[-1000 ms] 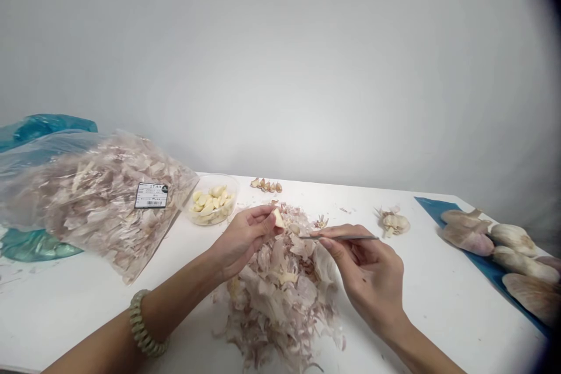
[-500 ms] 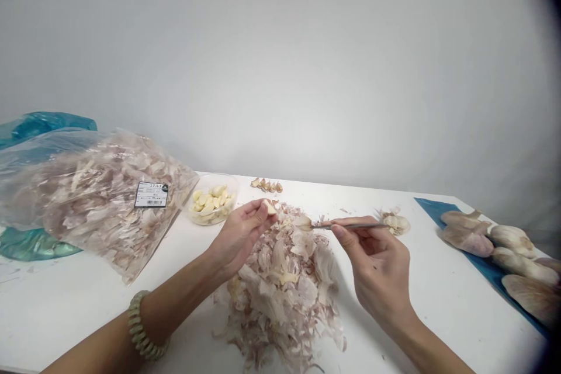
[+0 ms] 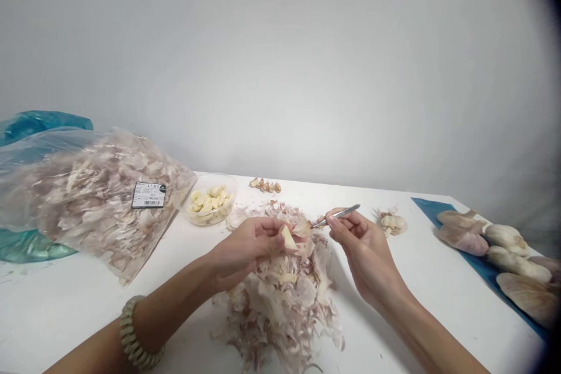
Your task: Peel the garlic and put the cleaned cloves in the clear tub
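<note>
Between the thumb and fingers of my left hand (image 3: pixel 252 245) is a pale, peeled garlic clove (image 3: pixel 288 239). My right hand (image 3: pixel 362 242) pinches a slim metal knife (image 3: pixel 335 216), its tip pointing left. A piece of papery garlic skin (image 3: pixel 302 228) hangs at that tip, close beside the clove; whether the two touch I cannot tell. Both hands are over a large heap of garlic skins (image 3: pixel 284 304). Behind my left hand, a clear plastic tub (image 3: pixel 234 187) holds several peeled cloves (image 3: pixel 210 200).
At left lies a clear bag of garlic skins (image 3: pixel 105 187) with a label, against blue-green plastic (image 3: pixel 48 120). Several unpeeled cloves (image 3: pixel 265 186) line the table's back edge. A partly broken garlic bulb (image 3: pixel 392 222) sits right of centre, and whole bulbs (image 3: pixel 508 239) rest on blue plastic (image 3: pixel 432 207).
My left hand has moved right and slightly down with the clove, nearer the knife. My right hand has shifted slightly left, and the knife now slants with its rear end raised.
</note>
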